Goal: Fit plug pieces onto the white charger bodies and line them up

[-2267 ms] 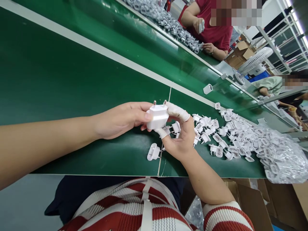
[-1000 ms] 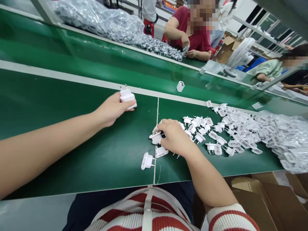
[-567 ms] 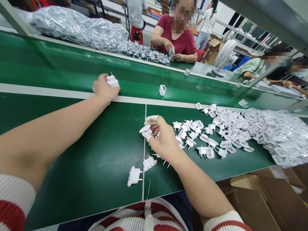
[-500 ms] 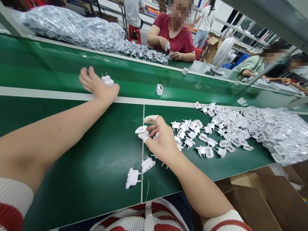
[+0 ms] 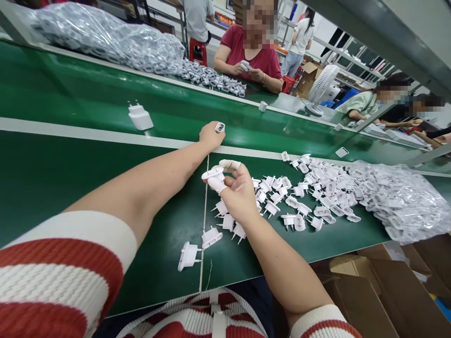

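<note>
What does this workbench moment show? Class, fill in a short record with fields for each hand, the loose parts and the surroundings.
Left: left hand reaches to the green conveyor belt, gripping a small white plastic charger shell.
Right: right hand pinches a flat white plastic plug plate between capped fingers.
Loose parts: pile of white plastic plug plates; white plastic charger with two pins lying alone.
Surroundings: person in a red shirt opposite.
</note>
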The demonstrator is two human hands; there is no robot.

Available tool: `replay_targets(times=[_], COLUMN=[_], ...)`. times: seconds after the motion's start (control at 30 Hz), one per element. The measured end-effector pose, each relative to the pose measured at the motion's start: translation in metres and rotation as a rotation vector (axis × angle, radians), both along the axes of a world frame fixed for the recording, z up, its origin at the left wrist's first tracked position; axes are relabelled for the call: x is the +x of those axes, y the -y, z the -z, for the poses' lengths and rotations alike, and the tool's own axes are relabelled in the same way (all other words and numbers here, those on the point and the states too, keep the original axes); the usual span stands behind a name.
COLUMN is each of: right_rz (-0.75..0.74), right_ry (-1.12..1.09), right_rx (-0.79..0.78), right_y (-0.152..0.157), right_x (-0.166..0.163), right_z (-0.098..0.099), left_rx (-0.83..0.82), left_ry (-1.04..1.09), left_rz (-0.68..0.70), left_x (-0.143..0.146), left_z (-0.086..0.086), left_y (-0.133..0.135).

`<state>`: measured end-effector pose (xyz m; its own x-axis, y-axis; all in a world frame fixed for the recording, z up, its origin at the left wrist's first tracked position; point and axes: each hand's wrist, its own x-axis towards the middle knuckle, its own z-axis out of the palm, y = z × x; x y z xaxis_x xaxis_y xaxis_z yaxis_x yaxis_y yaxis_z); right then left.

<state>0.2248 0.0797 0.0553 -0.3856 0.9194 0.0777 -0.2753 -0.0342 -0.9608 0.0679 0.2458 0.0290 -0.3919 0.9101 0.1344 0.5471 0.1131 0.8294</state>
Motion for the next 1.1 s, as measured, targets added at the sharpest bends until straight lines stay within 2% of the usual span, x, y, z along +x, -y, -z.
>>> replay_targets(times=[0.1,0.23,0.37,0.47,0.57,0.73,0.87,1.1], right_rz=[0.025,-0.009,-0.004,-0.052,-0.094,-0.175,-0.166,-0.1], right_ry=[-0.014,0.012,0.087,0.164,0.249,0.26,0.248,0.452], right_rx=[-0.044,-0.045,0.092,0.212,0.251,0.256,0.406,0.69], right_y=[0.0,0.003,0.007,0.01,0.013,0.013,0.012,0.019], right_x=[0.002,0.003,0.0,-0.002,-0.002,-0.001,-0.003,0.0], right_z=[-0.006,-0.011,-0.009,-0.006,-0.006,-0.007,-0.004,-0.005], left_rx=[0.075,0.071,-0.002,-0.069,-0.047,-0.032,-0.042,-0.113], left_ry=[0.022,0.095,0.246,0.248,0.231,0.155,0.117,0.054], left_rz=[0.04,0.113,0.31,0.457,0.511,0.472,0.503,0.579], left_x=[-0.016,-0.037,-0.044,-0.042,-0.042,-0.049,-0.054,-0.062], left_z=[0.006,0.021,0.022,0.013,0.008,0.011,0.01,0.002], left_y=[0.043,0.13,0.216,0.252,0.262,0.259,0.26,0.262])
